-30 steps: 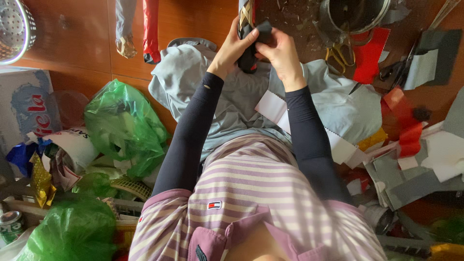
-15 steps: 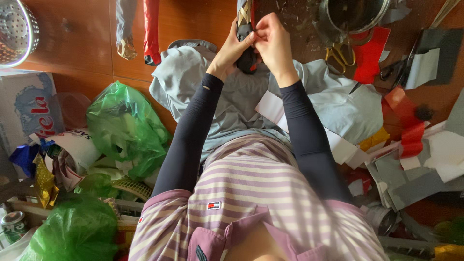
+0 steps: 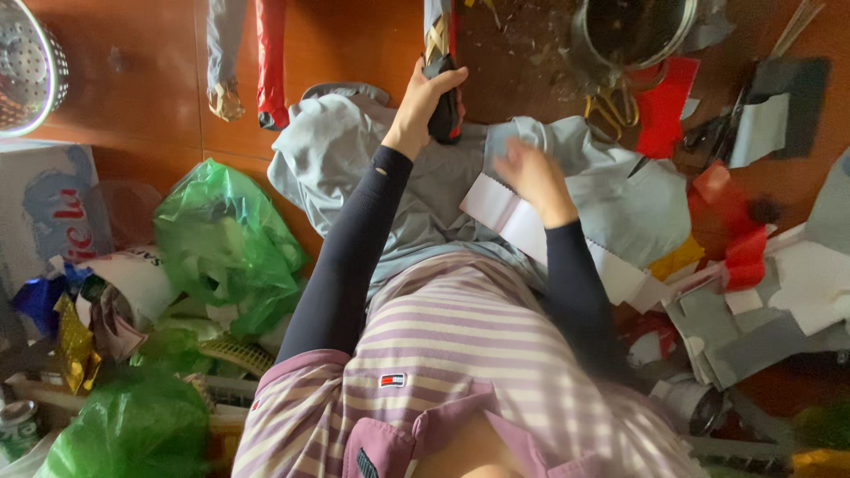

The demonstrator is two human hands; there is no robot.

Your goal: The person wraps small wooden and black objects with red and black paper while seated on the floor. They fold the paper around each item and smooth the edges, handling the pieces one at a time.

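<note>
Left hand (image 3: 423, 104) up at the top of the cloth, fingers (image 3: 443, 81) curled tight round a dark tool (image 3: 445, 113) with a touch of red on it, thumb over the top, and a strip of gold and red foil (image 3: 437, 31) running up from the tool toward the edge of the view. Right hand (image 3: 529, 173) is a blur just beside it, hovering over the grey garment (image 3: 372, 168); whether those fingers are holding anything, I cannot tell. Under the right wrist a white strip of paper (image 3: 509, 217) lies across the garment, which is spread over the lap and onto the wooden floor (image 3: 159, 80). Now the containers: a metal pot (image 3: 633, 35) up top, dark inside, its contents not readable, with scraps scattered on the floor beside it and yellow-handled scissors (image 3: 611, 111) just below its rim. At the far left, a perforated metal colander (image 3: 31, 66), half out of view. A green plastic bag (image 3: 226, 243) sits full and knotted-looking beside the left elbow, another green bag (image 3: 133, 434) lower down. Right side is crowded: red paper (image 3: 664, 111), grey card pieces (image 3: 753, 332), white sheets (image 3: 815, 283), all heaped close against the right arm.
</note>
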